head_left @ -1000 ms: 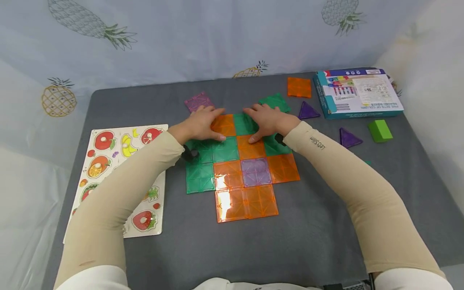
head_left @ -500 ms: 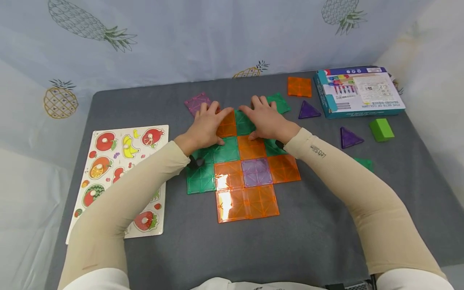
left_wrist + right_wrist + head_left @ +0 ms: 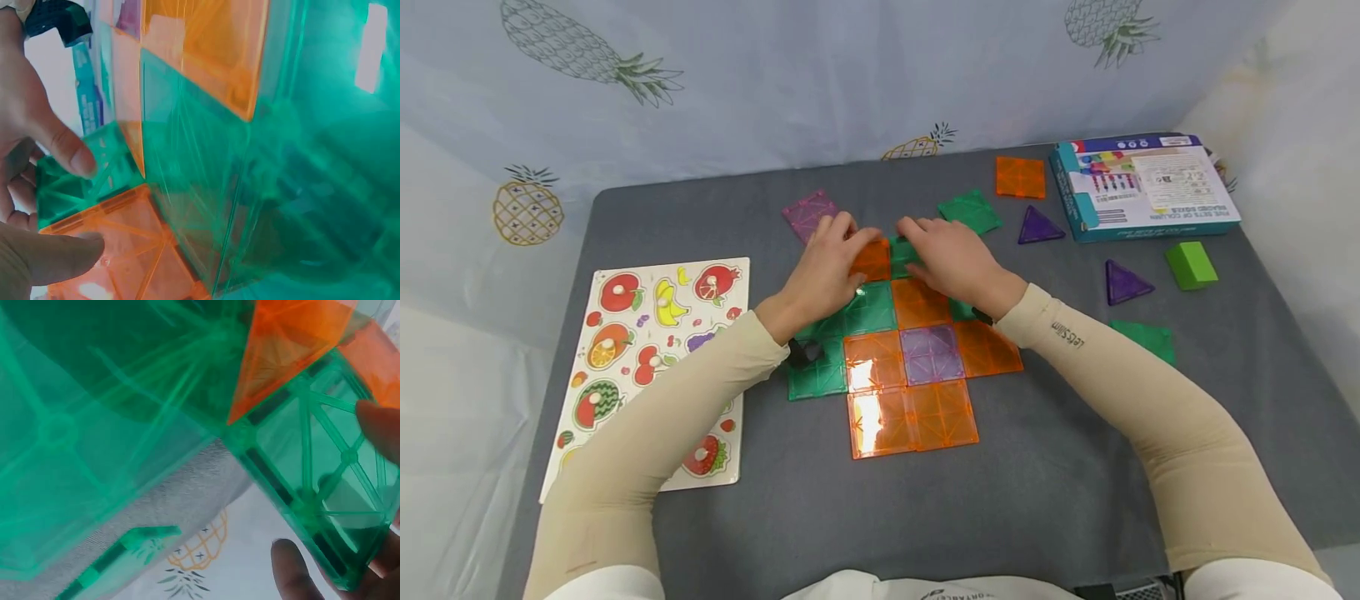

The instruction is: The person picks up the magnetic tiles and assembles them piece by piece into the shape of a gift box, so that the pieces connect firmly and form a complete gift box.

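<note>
Flat see-through magnetic tiles lie joined in a patch of green, orange and one purple square. At its far edge my left hand holds an orange tile, thumb on its near face in the left wrist view. Beside it my right hand grips a green tile, its fingers around the edge in the right wrist view. Both tiles are tilted up from the patch in the wrist views. My palms and wrists cover some green tiles. A green tile and a pink-purple tile lie loose beyond.
A fruit puzzle board lies at left, partly under my left arm. Around the right side are a boxed set, a green block, purple triangles, an orange tile and another green tile. A printed curtain hangs behind.
Both hands have gone from lying spread over the far row to holding its orange and green tiles. The right hand's fingers have drawn nearer the left hand, uncovering the loose green tile.
</note>
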The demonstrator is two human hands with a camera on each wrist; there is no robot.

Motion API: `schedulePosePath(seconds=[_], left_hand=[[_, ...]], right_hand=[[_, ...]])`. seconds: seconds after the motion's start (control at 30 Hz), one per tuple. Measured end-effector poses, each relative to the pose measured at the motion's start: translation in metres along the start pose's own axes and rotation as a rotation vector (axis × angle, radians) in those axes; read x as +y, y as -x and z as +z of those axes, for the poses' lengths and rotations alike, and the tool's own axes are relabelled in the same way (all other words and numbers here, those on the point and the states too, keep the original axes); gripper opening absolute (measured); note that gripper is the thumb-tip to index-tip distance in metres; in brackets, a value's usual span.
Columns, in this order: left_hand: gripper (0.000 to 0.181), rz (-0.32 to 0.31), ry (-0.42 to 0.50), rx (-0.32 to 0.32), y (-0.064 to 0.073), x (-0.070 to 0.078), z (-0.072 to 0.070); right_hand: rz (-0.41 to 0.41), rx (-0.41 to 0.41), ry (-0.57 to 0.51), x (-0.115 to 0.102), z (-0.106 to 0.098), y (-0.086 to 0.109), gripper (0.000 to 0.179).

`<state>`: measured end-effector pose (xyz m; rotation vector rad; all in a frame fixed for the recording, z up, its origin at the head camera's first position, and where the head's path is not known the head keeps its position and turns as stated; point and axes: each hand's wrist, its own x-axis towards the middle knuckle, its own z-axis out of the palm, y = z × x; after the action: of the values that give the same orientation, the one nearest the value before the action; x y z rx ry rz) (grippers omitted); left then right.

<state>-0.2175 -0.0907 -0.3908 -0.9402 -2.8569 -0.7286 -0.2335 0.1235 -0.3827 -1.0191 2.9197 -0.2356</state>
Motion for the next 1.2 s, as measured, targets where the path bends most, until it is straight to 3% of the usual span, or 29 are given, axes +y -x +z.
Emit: schedulePosePath(seconds=[0.17,0.3,0.37,0.47,0.63,0.77,0.87,1.0,1.1,1.2], left_hand=[[0.047,0.019,0.05,0.002,0.007,0.004,0.004],[0.054,-0.046,0.134,0.0,0.016,0.003,0.003],[0.059,-0.12,0.185,-0.003,0.025,0.001,0.001],[0.067,-0.286,0.245,-0.032,0.046,-0.005,-0.003],[0.083,-0.544,0.318,-0.185,0.09,-0.008,-0.009],[0.087,-0.672,0.563,-0.236,0.107,0.004,-0.013],[0.085,-0.773,0.87,-0.177,0.108,0.014,-0.016],[0.078,-0.877,1.196,-0.02,0.108,0.023,-0.023],[0.075,-0.874,1.325,0.081,0.112,0.029,-0.03],[0.074,-0.806,1.376,0.115,0.115,0.038,-0.035]], right_hand=[[-0.059,0.041,0.008,-0.005,0.001,0.001,0.04],[-0.101,0.045,0.027,-0.007,0.004,0.0,0.037],[-0.108,0.049,0.036,-0.008,0.006,-0.001,0.033],[-0.108,0.056,0.031,-0.01,0.008,-0.001,0.028],[-0.109,0.058,0.029,-0.011,0.007,0.0,0.027],[-0.1,0.062,0.037,-0.009,0.007,0.002,0.03],[-0.083,0.055,0.042,-0.008,0.007,0.004,0.033],[-0.082,0.043,0.034,-0.007,0.01,0.006,0.039],[-0.092,0.054,0.026,-0.007,0.01,0.006,0.045],[-0.103,0.068,0.029,-0.007,0.01,0.005,0.047]])
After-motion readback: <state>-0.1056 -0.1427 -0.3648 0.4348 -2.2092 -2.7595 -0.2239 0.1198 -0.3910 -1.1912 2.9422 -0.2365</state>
